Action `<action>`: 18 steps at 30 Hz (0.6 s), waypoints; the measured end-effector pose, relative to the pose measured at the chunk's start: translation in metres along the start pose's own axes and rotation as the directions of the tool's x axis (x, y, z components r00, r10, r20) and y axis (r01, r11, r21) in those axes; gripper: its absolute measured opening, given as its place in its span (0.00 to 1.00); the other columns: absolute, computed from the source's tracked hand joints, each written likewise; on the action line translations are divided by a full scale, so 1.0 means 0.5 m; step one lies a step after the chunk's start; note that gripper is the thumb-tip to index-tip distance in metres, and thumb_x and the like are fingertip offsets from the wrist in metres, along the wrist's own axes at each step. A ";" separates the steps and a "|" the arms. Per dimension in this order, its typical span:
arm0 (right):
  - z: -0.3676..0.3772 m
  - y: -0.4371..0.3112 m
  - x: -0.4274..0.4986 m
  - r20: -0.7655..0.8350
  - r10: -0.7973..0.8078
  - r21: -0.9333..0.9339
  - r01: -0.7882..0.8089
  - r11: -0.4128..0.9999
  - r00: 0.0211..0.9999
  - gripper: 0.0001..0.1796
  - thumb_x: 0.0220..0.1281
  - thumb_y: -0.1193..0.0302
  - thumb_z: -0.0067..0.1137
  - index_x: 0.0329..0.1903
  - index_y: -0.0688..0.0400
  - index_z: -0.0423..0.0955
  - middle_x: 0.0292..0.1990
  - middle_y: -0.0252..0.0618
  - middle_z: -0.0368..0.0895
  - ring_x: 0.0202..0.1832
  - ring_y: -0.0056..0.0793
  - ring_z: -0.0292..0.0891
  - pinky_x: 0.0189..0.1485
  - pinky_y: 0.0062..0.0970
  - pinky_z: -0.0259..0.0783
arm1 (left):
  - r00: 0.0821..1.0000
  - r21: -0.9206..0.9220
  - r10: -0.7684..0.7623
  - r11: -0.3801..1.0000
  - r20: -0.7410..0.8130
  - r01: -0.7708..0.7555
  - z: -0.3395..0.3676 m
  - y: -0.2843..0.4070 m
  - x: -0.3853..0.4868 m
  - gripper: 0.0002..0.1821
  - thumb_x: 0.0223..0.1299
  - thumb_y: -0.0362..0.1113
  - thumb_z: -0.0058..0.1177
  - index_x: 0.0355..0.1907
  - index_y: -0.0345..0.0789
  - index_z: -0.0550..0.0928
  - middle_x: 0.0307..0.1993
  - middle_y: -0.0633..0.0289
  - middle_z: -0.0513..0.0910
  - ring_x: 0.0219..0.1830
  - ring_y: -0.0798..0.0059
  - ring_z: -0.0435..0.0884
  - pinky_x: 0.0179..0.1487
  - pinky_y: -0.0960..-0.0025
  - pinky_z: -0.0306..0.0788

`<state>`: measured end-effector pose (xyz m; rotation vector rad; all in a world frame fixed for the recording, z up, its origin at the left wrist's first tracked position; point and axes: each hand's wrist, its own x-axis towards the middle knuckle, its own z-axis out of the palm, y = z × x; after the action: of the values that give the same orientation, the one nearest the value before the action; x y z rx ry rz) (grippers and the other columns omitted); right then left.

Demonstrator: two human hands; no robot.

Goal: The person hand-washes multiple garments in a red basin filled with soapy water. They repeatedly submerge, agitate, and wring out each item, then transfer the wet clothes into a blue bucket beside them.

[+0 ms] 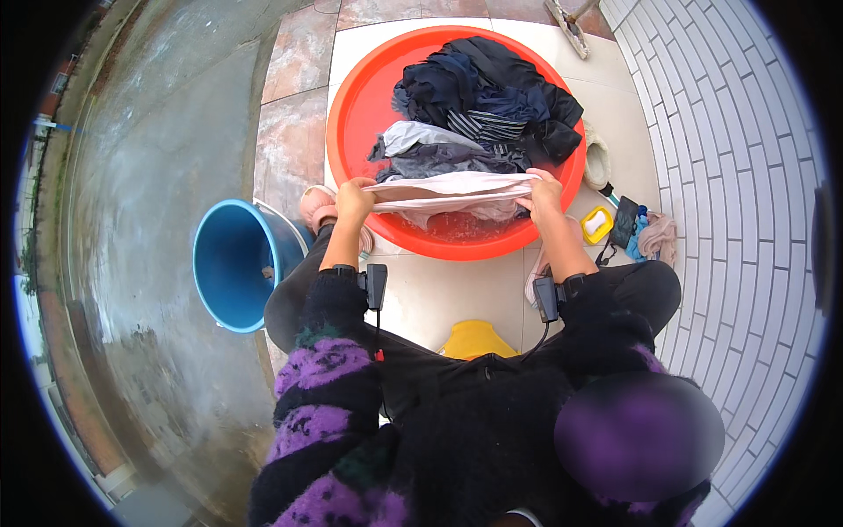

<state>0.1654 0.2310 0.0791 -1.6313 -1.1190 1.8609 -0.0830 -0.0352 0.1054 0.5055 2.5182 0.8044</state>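
Between my two hands a pale pink wet cloth [454,191] is stretched sideways over the near part of a round red plastic tub [342,125]. My left hand [355,197] grips its left end, and my right hand [544,192] grips its right end. The cloth's lower part hangs into shallow water with some suds. Just beyond it lie grey and white wet clothes [435,148]. Dark navy and black clothes [487,85], with a black-and-white striped piece [487,125], are heaped at the tub's far side.
A blue bucket [230,263] stands on the left by my knee. Right of the tub are a yellow soap dish [597,225] holding white soap, a dark pouch [624,221] and small crumpled cloths [657,237]. Beyond are a pale shoe [596,155] and a white brick wall [737,165].
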 end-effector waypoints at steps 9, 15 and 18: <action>-0.034 -0.137 -0.084 0.226 -0.287 -0.219 0.336 0.916 0.931 0.11 0.60 0.67 0.59 0.36 0.64 0.78 0.27 0.37 0.80 0.26 0.25 0.77 0.28 0.29 0.76 | 0.997 -0.681 -0.058 0.732 -0.056 0.004 -0.105 0.080 -0.022 0.10 0.58 0.36 0.61 0.40 0.34 0.84 0.27 0.66 0.81 0.25 0.82 0.76 0.27 0.78 0.70; -0.045 -0.116 -0.090 0.233 -0.318 -0.550 0.394 0.736 0.919 0.16 0.64 0.62 0.55 0.35 0.64 0.79 0.25 0.39 0.79 0.23 0.24 0.77 0.20 0.25 0.75 | 0.981 -0.785 -0.115 0.618 -0.154 -0.051 -0.038 0.039 0.011 0.10 0.61 0.33 0.58 0.43 0.32 0.82 0.32 0.63 0.82 0.30 0.77 0.80 0.31 0.73 0.77; -0.046 -0.067 -0.076 0.144 -0.200 -0.303 0.235 0.923 0.969 0.12 0.66 0.69 0.48 0.41 0.64 0.78 0.29 0.43 0.81 0.24 0.26 0.79 0.23 0.27 0.79 | 0.980 -0.697 -0.169 0.715 -0.109 0.045 0.009 0.007 0.007 0.09 0.60 0.30 0.57 0.42 0.29 0.83 0.29 0.61 0.82 0.27 0.76 0.80 0.28 0.73 0.77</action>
<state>0.1892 0.2286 0.1292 -1.5025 -1.6503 1.7097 -0.0828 -0.0291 0.1034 0.0240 2.1119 1.6934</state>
